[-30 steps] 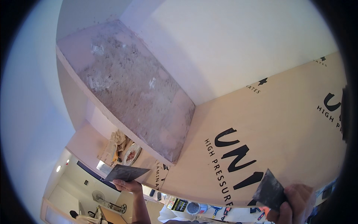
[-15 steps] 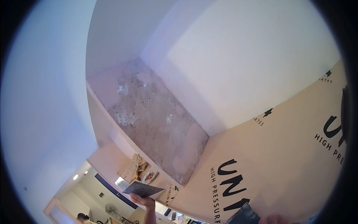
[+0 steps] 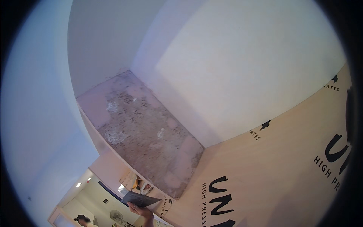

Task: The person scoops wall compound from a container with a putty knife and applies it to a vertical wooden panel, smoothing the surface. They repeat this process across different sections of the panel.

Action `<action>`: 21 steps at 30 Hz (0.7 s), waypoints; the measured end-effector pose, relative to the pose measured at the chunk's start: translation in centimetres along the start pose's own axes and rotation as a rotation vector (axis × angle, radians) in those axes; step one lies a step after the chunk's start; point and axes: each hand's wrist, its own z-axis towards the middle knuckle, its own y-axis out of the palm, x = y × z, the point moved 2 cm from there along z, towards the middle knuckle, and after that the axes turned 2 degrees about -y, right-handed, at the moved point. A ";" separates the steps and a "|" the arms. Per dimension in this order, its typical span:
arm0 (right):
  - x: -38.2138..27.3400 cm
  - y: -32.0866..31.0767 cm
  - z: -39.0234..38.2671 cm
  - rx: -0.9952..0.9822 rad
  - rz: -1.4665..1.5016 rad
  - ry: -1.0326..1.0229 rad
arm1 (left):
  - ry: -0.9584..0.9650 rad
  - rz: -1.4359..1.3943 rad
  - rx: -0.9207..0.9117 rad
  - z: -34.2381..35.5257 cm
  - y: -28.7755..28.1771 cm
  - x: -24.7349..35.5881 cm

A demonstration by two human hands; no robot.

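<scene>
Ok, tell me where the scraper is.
In the head view, the scraper is at lower left, held in the left hand, left of the bottom corner of the patchy wall.

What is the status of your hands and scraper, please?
Left hand gripping dark scraper. Right hand out of view. Scraper off the patchy panel. Round dish just beyond scraper.

Tan sheet [image 3: 261,170]: carries bold black capitals [image 3: 220,206], with smaller black capitals [image 3: 204,202] alongside
Sheet's wall edge: shows black emblems [image 3: 266,125] beside short lettering [image 3: 255,135]
Tan strip, lower left: bears partly hidden black lettering [image 3: 165,209]
</scene>
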 end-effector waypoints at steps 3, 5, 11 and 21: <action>-3.0 0.4 -1.9 -0.063 -0.068 0.095 | -0.111 -0.053 0.007 -0.9 2.1 1.3; -4.7 0.3 -3.2 -0.099 -0.115 0.169 | -0.148 -0.117 -0.047 -1.1 3.3 1.7; -9.1 -0.3 -5.9 -0.169 -0.246 0.335 | 0.114 0.110 -0.140 0.0 2.6 -1.0; -8.3 -2.3 -4.0 -0.272 -0.158 0.287 | 0.136 0.154 -0.123 1.1 -0.7 -0.5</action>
